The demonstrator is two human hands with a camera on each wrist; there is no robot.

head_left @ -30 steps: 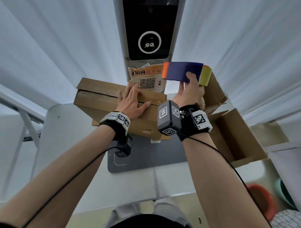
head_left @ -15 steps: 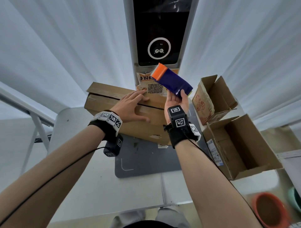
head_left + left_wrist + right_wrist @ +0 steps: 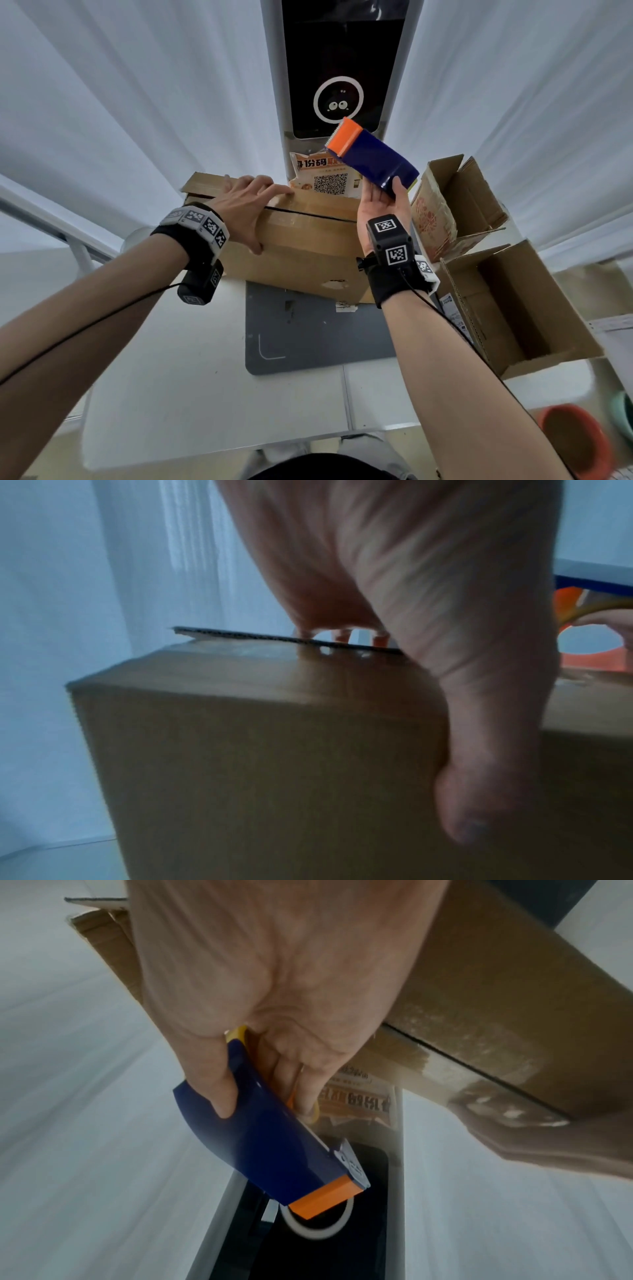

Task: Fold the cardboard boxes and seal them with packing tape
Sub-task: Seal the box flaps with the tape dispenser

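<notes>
A closed brown cardboard box (image 3: 301, 246) (image 3: 260, 750) stands on the grey mat, its top flaps meeting along a dark seam. My left hand (image 3: 245, 209) (image 3: 428, 615) lies flat over the top flaps, fingers straight across the seam and thumb down the near face. My right hand (image 3: 383, 209) (image 3: 274, 988) grips a blue tape dispenser (image 3: 373, 159) (image 3: 270, 1137) with an orange blade end, held up beside the box's right end. The dispenser's orange end points up and away from me. Glossy tape shows on the box top in the right wrist view.
Two open cardboard boxes (image 3: 455, 205) (image 3: 513, 308) stand at the right of the white table (image 3: 171, 394). A tall kiosk with a dark screen (image 3: 339, 68) and a QR-code sign (image 3: 329, 178) rises behind the box. White curtains hang all round. An orange bowl (image 3: 575, 442) sits low right.
My right hand has turned palm-up and tilted the dispenser, orange end now up toward the screen. My left hand slid further over the box top, fingers reaching along the seam.
</notes>
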